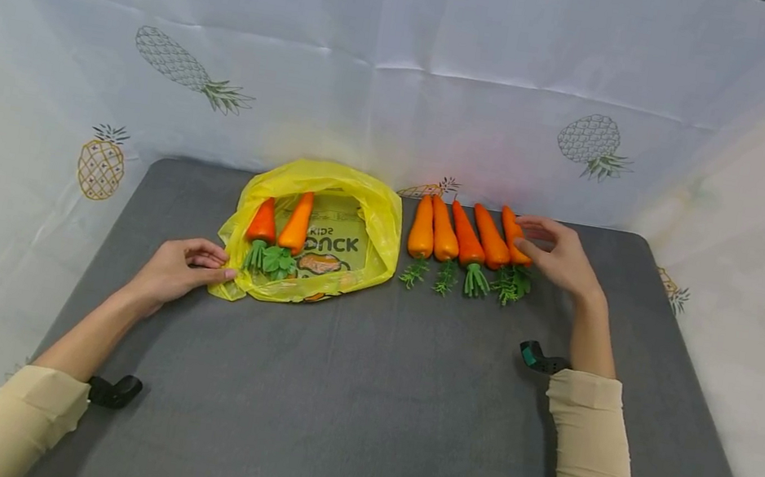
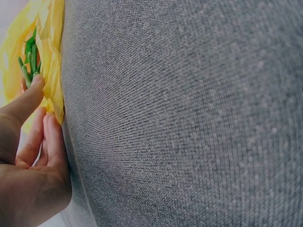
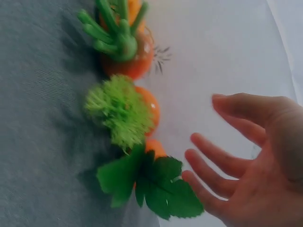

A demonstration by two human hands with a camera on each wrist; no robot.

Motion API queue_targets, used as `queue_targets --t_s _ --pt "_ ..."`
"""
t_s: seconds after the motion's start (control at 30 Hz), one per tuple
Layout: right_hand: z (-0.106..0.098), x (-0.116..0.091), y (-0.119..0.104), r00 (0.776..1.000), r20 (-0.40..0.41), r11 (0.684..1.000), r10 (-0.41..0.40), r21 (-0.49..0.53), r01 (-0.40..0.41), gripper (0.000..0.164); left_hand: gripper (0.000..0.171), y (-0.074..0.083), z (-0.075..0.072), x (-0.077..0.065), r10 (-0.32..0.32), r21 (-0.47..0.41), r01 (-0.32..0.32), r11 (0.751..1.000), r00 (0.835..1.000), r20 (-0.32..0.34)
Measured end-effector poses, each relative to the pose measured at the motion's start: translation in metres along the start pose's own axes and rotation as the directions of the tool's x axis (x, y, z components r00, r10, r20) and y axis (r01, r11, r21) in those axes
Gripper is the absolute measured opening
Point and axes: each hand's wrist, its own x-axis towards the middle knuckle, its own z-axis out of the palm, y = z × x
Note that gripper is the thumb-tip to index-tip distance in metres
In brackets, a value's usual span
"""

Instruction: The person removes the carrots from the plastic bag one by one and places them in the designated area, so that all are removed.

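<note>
A yellow plastic bag [image 1: 385, 243] lies on the table with its mouth spread wide. Two toy carrots with green tops, one red-orange [image 1: 262, 221] and one orange [image 1: 296, 224], are inside it at the left. My left hand [image 1: 181, 270] pinches the bag's left edge between thumb and fingers; the left wrist view shows the yellow film [image 2: 53, 71] there. Right of the bag, several toy carrots [image 1: 469, 239] stand in a row, tips toward the back. Beside the rightmost carrot [image 1: 514, 238] is my right hand [image 1: 558, 252], fingers spread and holding nothing in the right wrist view.
The table [image 1: 329, 395] has a grey cloth top. Behind it hangs a pale curtain [image 1: 402, 109] with pineapple prints. Leafy green tops [image 3: 161, 184] of the carrots point toward the person. Each wrist carries a black camera mount [image 1: 115, 391].
</note>
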Motion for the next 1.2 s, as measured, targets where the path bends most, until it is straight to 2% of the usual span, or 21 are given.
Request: queue_targets --t_s 0.23,0.47,0.9,1.1,1.2 --pt "0.014 0.003 -0.015 0.998 -0.067 0.998 -0.021 0.065 0.026 0.043 0.050 0.000 0.000 0.000 0.009 -0.002 -0.009 1.000 1.000 0.001" --pt "0.027 0.007 -0.035 0.996 -0.040 0.993 -0.079 0.081 0.082 0.040 0.051 0.000 0.000 -0.001 0.003 -0.003 -0.003 1.000 1.000 -0.001" --pt "0.045 0.013 -0.063 0.982 -0.040 0.979 -0.184 0.077 0.186 0.038 0.051 0.001 0.000 -0.001 0.001 -0.006 -0.001 1.000 1.000 -0.001" --pt "0.053 0.017 -0.073 0.974 -0.019 0.974 -0.224 0.028 0.224 0.037 0.050 0.002 -0.001 -0.001 0.007 -0.013 -0.007 1.000 1.000 0.006" --pt "0.057 0.018 -0.078 0.968 -0.017 0.967 -0.252 0.037 0.252 0.037 0.050 0.002 -0.002 -0.002 0.007 -0.014 -0.007 1.000 1.000 0.009"
